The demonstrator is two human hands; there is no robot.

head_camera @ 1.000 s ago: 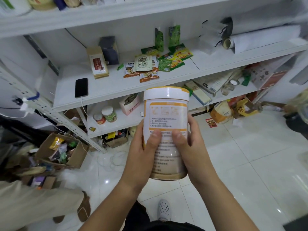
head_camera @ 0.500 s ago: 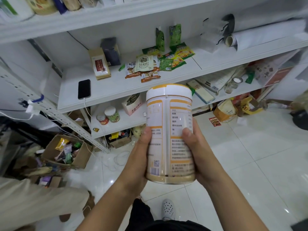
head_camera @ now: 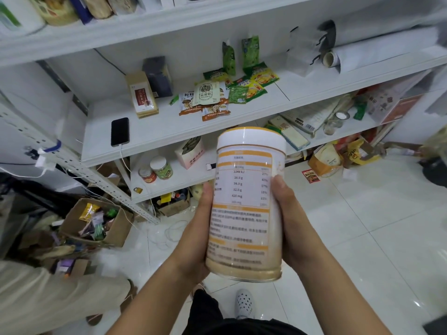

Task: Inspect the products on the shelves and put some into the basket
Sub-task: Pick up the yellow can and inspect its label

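Note:
I hold a tall white and orange canister (head_camera: pixel 245 204) with a white lid upright in front of me, its nutrition table facing me. My left hand (head_camera: pixel 196 235) grips its left side, thumb on the label. My right hand (head_camera: pixel 289 221) grips its right side, thumb at the table's edge. Behind it the white shelves (head_camera: pixel 169 131) carry snack packets (head_camera: pixel 210 97), a brown box (head_camera: pixel 142 97) and green pouches (head_camera: pixel 249 52). No basket is in view.
A black phone (head_camera: pixel 119 131) charges on the middle shelf. Two small jars (head_camera: pixel 157 170) and a pink box (head_camera: pixel 191 151) stand on the lower shelf. A cardboard box (head_camera: pixel 96 221) of goods sits on the floor at left. Another person's sleeve (head_camera: pixel 48 293) fills the lower left.
Both hands have turned the canister, so the nutrition table now faces me instead of the text panel. My thumbs have shifted outward toward its sides. The canister stays at the same height.

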